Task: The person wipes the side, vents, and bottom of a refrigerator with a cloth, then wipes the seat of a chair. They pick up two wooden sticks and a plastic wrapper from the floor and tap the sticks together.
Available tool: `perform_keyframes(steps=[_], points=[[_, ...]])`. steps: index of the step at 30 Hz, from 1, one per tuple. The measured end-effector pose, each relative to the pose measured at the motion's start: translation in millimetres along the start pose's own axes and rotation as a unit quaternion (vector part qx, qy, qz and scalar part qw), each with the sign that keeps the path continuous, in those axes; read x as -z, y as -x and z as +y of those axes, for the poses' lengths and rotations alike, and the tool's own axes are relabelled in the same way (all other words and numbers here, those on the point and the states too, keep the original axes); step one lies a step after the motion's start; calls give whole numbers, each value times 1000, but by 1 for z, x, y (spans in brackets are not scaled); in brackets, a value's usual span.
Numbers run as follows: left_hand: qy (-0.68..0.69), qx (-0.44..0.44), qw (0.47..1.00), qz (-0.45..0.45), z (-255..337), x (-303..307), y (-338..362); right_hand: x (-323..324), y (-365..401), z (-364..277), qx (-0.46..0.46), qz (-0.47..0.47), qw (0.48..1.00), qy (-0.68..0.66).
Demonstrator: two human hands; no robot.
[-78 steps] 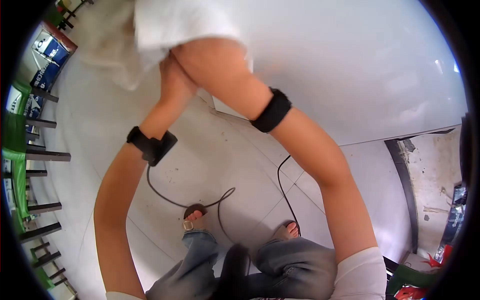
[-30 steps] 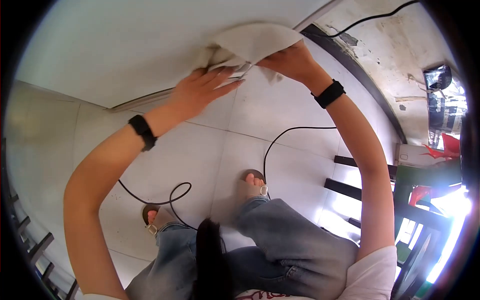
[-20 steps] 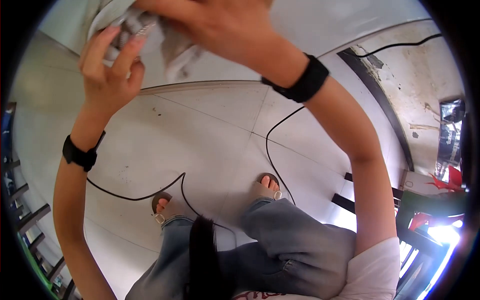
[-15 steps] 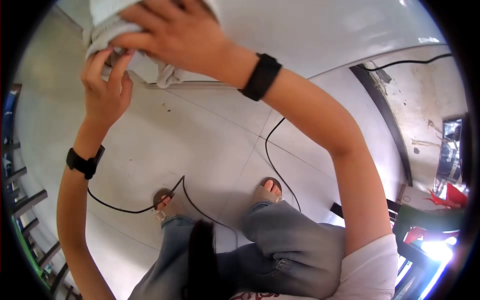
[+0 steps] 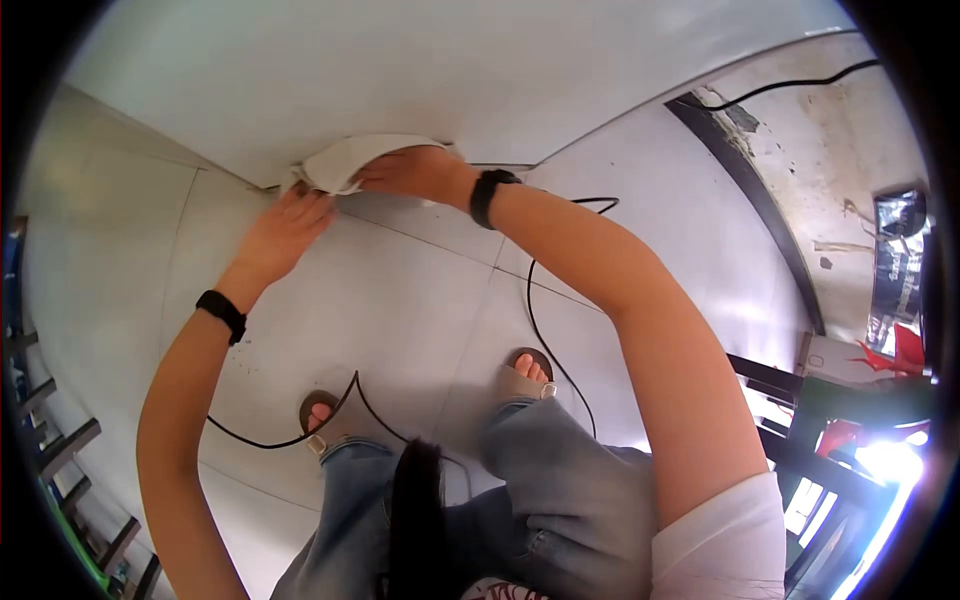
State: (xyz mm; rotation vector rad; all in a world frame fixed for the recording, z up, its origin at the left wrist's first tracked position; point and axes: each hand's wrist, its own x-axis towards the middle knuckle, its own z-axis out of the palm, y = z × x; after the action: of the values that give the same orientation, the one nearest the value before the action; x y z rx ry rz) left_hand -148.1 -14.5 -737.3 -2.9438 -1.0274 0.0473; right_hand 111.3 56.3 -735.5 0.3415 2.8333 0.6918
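Note:
A white cloth [image 5: 350, 158], folded and bunched, rests against the lower edge of a large glossy white panel [image 5: 380, 70]. My right hand [image 5: 415, 175] holds the cloth from its right side, with the fingertips tucked under a fold. At the cloth's left end, my left hand [image 5: 290, 225] has its curled fingers gripping the corner; the fingertips are partly hidden. Both wrists wear black bands.
A black cable [image 5: 540, 310] loops over the tiled floor [image 5: 420, 300] around my feet. Dark slatted furniture [image 5: 70, 440] stands at the left. To the right are a stained wall [image 5: 810, 190], another black cable [image 5: 790, 90] and a red item [image 5: 900, 350].
Both hands and the cloth have moved down and right in view, to the panel's lower edge. The cloth looks flatter, and more of the panel shows above it.

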Motion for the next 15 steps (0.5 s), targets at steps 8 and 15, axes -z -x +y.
perform_keyframes(steps=[8, 15], points=[[-137, -178, 972, 65, 48, 16, -130, -11, 160, 26, -41, 9, 997, 71], [175, -193, 927, 272, 120, 51, -203, 103, 240, 14, -336, 104, 903, -247]])
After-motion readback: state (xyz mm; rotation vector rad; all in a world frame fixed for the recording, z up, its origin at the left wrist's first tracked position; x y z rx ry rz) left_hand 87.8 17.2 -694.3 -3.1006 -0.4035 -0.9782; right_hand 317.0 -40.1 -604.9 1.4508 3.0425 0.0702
